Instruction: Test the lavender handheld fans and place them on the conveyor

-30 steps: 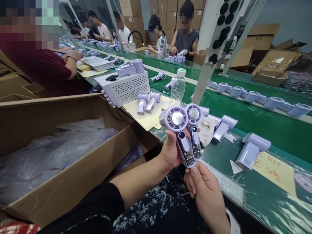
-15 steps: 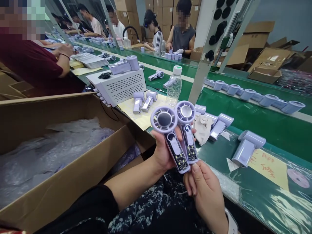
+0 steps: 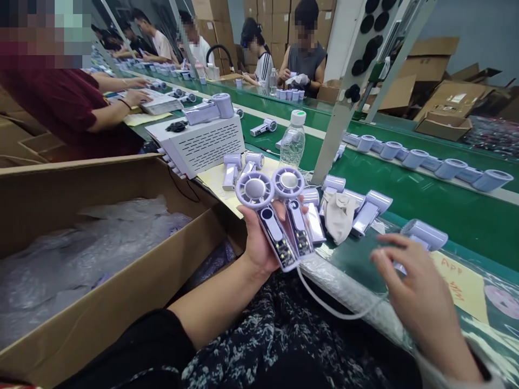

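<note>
left hand (image 3: 259,243): one, thumb at the outer edge and fingers curled behind, clasping a first fan (image 3: 255,189) and, to its right, a second fan (image 3: 288,180), both lilac, grilles uppermost, circuit boards (image 3: 284,251) visible in the handles. white cable (image 3: 344,316): one, looping from the lower ends of the held pair toward the right hand (image 3: 417,286); which fan it enters cannot be told. right hand: one, blurred, fingers loosely parted with nothing seen between them, well apart from the held pair and just before a loose fan (image 3: 425,233). condition of work: judged part-way; the second fan's round screen (image 3: 293,205) bears a lit mark, the first fan's screen (image 3: 266,214) is dark, so only one appears to be showing a reading. remaining stock, with no cable seen attached: a standing fan (image 3: 314,221) just beyond the left hand; a tilted fan (image 3: 367,213) between the two hands, farther off, beside a pale cloth item (image 3: 339,216); a paper-borne fan (image 3: 231,173) past the left hand's thumb. whether any of these has been handled cannot be told.
</note>
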### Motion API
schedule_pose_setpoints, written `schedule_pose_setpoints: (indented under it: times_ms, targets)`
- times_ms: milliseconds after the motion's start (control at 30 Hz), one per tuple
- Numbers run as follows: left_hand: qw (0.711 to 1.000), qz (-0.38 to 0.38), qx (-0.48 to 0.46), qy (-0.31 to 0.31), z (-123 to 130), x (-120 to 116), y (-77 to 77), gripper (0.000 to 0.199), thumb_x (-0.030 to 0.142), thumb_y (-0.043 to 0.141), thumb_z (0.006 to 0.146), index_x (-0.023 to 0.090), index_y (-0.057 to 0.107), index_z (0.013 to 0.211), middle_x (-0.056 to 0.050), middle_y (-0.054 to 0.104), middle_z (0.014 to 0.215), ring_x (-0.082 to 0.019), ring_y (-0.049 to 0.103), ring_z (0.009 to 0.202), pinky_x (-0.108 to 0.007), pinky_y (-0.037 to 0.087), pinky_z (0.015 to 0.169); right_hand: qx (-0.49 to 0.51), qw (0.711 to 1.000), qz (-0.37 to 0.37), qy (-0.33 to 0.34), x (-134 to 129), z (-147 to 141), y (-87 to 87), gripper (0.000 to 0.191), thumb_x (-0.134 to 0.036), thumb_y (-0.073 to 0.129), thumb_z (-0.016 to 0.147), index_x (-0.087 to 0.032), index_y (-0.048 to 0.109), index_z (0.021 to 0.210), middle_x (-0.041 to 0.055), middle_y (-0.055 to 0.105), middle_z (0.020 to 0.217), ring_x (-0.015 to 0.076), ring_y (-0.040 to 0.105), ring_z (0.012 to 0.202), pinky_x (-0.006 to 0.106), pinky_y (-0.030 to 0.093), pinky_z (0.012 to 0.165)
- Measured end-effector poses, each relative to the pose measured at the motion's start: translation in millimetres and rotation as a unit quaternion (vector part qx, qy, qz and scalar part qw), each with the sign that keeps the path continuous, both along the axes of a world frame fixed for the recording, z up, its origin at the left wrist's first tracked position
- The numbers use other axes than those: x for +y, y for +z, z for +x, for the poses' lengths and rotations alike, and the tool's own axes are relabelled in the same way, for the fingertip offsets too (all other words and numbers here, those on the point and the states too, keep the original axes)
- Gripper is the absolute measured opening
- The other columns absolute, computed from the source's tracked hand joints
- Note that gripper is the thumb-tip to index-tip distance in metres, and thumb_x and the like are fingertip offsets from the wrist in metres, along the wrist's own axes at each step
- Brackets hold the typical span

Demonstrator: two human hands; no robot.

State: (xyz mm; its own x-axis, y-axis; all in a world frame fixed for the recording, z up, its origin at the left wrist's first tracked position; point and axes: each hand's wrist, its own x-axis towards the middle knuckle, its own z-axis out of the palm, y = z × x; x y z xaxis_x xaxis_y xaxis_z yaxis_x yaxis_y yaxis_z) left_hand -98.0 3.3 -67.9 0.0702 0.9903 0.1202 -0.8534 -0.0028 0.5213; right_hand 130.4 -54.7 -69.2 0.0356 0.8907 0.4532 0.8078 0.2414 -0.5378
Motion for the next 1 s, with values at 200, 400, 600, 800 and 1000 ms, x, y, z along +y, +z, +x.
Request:
schedule_pose_setpoints:
  times_ms: [200, 400, 600, 800, 1000]
  targets:
    - [0.994, 0.029, 0.01, -0.103, 3, -16, -4.0, 0.072, 0.089, 0.074, 0.059, 0.018, 0.063, 0.063, -0.012, 0.077, 0.1, -0.035, 0.075, 0.098, -0.045, 0.062, 0.081, -0.099, 0.99, 0.096, -0.013, 101, -11, -17.8, 0.024, -0.026, 0.055, 0.088, -0.012, 0.075, 0.088, 0.0308, 0.065, 0.121, 0.047, 0.057, 0.118, 0.069, 0.044, 0.101]
    - [0.979, 0.066, 0.049, -0.189, -11, -19, -25.0, 0.076, 0.094, 0.069, 0.06, 0.018, 0.065, 0.067, -0.012, 0.077, 0.086, -0.03, 0.074, 0.083, -0.04, 0.06, 0.075, -0.003, 0.989, 0.149, 0.0, 90, -22, 6.6, 0.018, -0.027, 0.057, 0.094, -0.02, 0.072, 0.085, 0.0167, 0.073, 0.106, 0.0369, 0.066, 0.108, 0.063, 0.049, 0.099]
    - [0.957, 0.061, 0.105, -0.263, -6, -19, -29.7, 0.084, 0.099, 0.065, 0.055, 0.016, 0.061, 0.061, -0.01, 0.072, 0.073, -0.021, 0.067, 0.065, -0.03, 0.055, 0.063, 0.298, 0.924, -0.051, 0.235, 35, -44, 33.6, 0.023, -0.034, 0.071, 0.097, -0.036, 0.069, 0.12, 0.0036, 0.06, 0.149, 0.0269, 0.065, 0.126, 0.046, 0.055, 0.1]
    - [0.954, 0.058, 0.106, -0.274, 13, -24, -34.4, 0.084, 0.098, 0.066, 0.057, 0.014, 0.061, 0.062, -0.009, 0.07, 0.065, -0.017, 0.064, 0.056, -0.026, 0.053, 0.055, 0.379, 0.89, -0.143, 0.207, 38, -58, 26.9, 0.043, -0.045, 0.078, 0.092, -0.028, 0.069, 0.131, 0.005, 0.078, 0.116, 0.0233, 0.074, 0.1, 0.035, 0.059, 0.085]
    - [0.954, 0.015, 0.094, -0.285, 10, -28, -30.7, 0.08, 0.094, 0.07, 0.057, 0.015, 0.065, 0.065, -0.011, 0.075, 0.077, -0.02, 0.071, 0.067, -0.027, 0.056, 0.06, 0.237, 0.971, -0.022, 0.025, 39, -48, 24.5, 0.038, -0.05, 0.055, 0.102, -0.021, 0.079, 0.104, 0.0004, 0.063, 0.063, 0.0145, 0.052, 0.048, 0.029, 0.04, 0.047]
